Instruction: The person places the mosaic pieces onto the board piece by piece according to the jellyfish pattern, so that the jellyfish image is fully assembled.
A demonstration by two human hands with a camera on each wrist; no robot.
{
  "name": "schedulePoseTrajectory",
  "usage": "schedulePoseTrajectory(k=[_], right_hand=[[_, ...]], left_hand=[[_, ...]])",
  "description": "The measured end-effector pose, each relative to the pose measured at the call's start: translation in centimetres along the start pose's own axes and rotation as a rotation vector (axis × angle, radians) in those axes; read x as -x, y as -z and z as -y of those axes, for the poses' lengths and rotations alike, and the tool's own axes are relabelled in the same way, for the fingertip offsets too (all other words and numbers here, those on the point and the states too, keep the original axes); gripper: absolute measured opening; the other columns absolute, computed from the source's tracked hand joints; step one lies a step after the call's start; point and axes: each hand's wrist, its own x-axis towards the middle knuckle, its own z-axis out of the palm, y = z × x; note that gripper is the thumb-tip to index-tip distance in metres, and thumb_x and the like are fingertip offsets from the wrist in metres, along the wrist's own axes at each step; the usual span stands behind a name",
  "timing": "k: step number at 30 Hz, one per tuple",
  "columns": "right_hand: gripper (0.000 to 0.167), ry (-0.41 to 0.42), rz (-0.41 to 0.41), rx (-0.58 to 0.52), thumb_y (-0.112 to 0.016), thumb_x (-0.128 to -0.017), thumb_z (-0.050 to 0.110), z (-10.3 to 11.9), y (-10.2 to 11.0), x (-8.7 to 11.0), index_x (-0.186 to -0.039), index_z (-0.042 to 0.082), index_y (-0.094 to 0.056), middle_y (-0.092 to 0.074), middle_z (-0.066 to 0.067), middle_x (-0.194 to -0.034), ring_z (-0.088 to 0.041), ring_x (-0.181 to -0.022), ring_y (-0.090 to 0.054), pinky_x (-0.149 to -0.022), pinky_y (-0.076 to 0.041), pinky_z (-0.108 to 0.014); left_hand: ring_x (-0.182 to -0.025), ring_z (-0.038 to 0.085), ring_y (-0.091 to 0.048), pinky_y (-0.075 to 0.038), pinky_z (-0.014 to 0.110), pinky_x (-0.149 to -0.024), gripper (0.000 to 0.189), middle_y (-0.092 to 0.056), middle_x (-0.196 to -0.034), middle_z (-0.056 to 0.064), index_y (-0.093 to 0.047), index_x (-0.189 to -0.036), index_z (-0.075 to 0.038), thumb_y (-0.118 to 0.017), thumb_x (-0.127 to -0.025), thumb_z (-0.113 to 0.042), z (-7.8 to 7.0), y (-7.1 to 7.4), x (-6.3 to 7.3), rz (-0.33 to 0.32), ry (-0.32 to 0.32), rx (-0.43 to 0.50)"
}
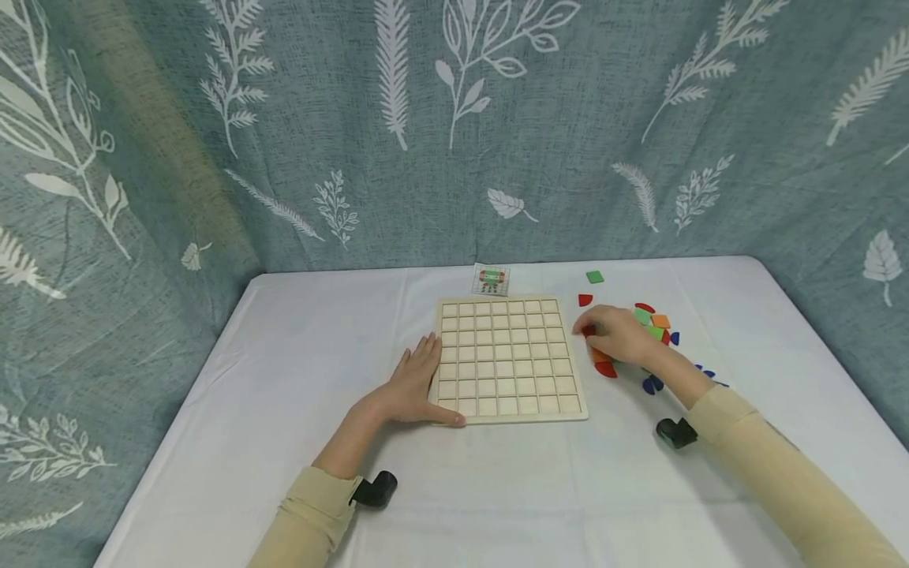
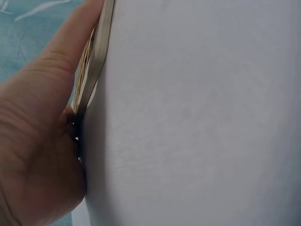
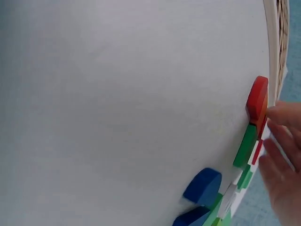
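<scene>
Wooden grid board lies about midway between the left and right edges of the white-draped desk, toward its far edge, in our head view. The left hand rests along the board's left side, its grip spread wide with fingers straight and the thumb at the near left corner. Just beyond the board's right side, the right hand bends its fingers down over a red piece; whether that grip pinches it, we cannot tell. Beside this hand, toward the desk's right edge, we see an orange tile among other coloured shapes. A green tile lies near the desk's far edge, as does a printed card just behind the board. A leaf-patterned curtain hangs beyond.

From the left wrist, we look across white cloth as the thumb lies along the board's rim.

From the right wrist, we find the fingers close to a rounded red block, with a dark green block just beside it and blue pieces nearer the camera.
</scene>
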Motion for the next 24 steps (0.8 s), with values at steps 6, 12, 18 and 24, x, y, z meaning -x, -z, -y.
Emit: schedulePoseTrajectory(k=[6, 12, 18, 24], right_hand=[[0.028, -0.082, -0.073, 0.022, -0.071, -0.089, 0.012, -0.23, -0.13, 0.18, -0.113, -0.001, -0.065, -0.063, -0.018, -0.111, -0.032, -0.097, -0.056, -0.085, -0.049, -0.046], [0.030, -0.083, -0.049, -0.024, -0.069, -0.090, 0.007, -0.42, -0.01, 0.17, -0.118, -0.001, -0.063, -0.063, -0.019, -0.115, -0.035, -0.106, -0.058, -0.091, -0.050, -0.049], [0.026, -0.101, -0.065, -0.048, -0.069, -0.091, 0.010, -0.50, -0.22, 0.12, -0.115, 0.002, -0.066, -0.065, -0.015, -0.111, -0.031, -0.101, -0.059, -0.089, -0.051, -0.047], [0.028, -0.103, -0.104, -0.091, -0.069, -0.091, 0.010, -0.05, -0.49, -0.42, -0.118, 0.002, -0.065, -0.067, -0.015, -0.110, -0.031, -0.099, -0.063, -0.082, -0.055, -0.043]], left_hand=[[-0.147, 0.029, 0.014, 0.008, 0.049, -0.117, 0.134, 0.013, -0.160, 0.018, 0.010, -0.153, 0.002, -0.081, -0.072, -0.056, 0.33, -0.07, 0.02, 0.000, -0.009, 0.005], [-0.147, 0.029, 0.014, 0.008, 0.050, -0.116, 0.133, 0.013, -0.160, 0.019, 0.008, -0.153, 0.003, -0.081, -0.073, -0.055, 0.40, -0.04, 0.12, -0.007, -0.030, 0.019], [-0.147, 0.029, 0.014, 0.008, 0.050, -0.116, 0.132, 0.013, -0.160, 0.020, 0.006, -0.153, 0.004, -0.080, -0.073, -0.055, 0.49, -0.19, 0.12, -0.013, -0.035, 0.007], [-0.147, 0.028, 0.014, 0.009, 0.049, -0.116, 0.132, 0.011, -0.160, 0.019, 0.005, -0.153, 0.003, -0.081, -0.072, -0.056, 0.52, -0.33, 0.13, -0.019, -0.036, 0.011]])
